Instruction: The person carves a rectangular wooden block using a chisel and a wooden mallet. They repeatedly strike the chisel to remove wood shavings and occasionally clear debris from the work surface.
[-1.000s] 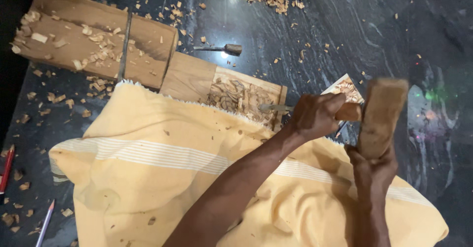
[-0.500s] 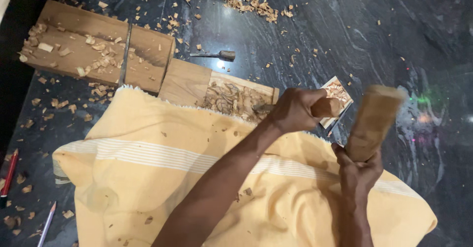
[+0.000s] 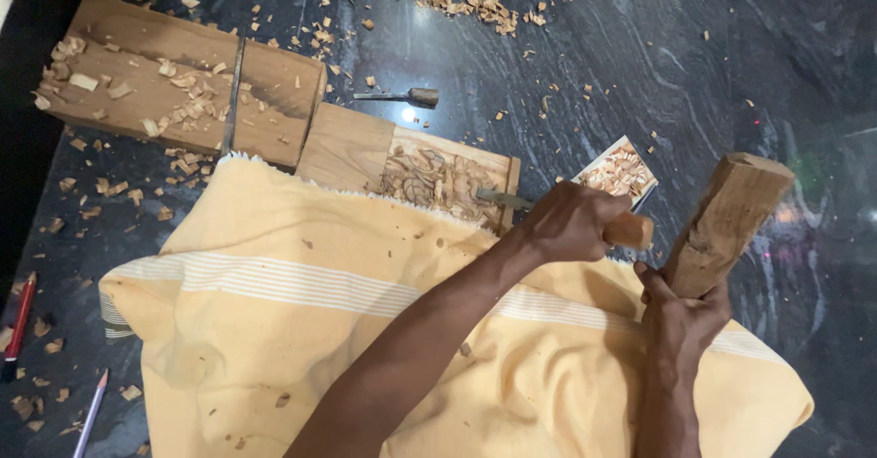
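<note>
At about two o'clock from the middle of my view, my left hand (image 3: pixel 571 223) is wrapped in a fist around the wooden handle of a chisel (image 3: pixel 548 213), whose blade runs toward nine o'clock onto the carved panel (image 3: pixel 437 177). My right hand (image 3: pixel 683 312), down at four o'clock, has its fingers closed tight around the lower end of a wooden mallet (image 3: pixel 726 223), which tilts up toward one o'clock and stands just off the chisel's butt, not touching it. Half a second ago the mallet sat in much the same raised pose, a touch farther from the handle; I judge the strike is either just coming or just lifted, and the chisel has stayed planted at the panel's right edge, so the cut is being worked in one spot.

As for containers, a small open box (image 3: pixel 623 168) lies at one o'clock just beyond my left hand, filled with pale wood chips. Nothing else holds anything. A larger plank (image 3: pixel 183 84) at ten o'clock is strewn with shavings and has a thin metal blade (image 3: pixel 234 93) lying across it. A spare chisel (image 3: pixel 397 96) rests on the dark stone floor (image 3: pixel 713 65) at twelve o'clock. A yellow cloth (image 3: pixel 274 330) covers my lap, overlapping the panel's near edge. A red pencil (image 3: pixel 20 326) lies at eight o'clock.
</note>
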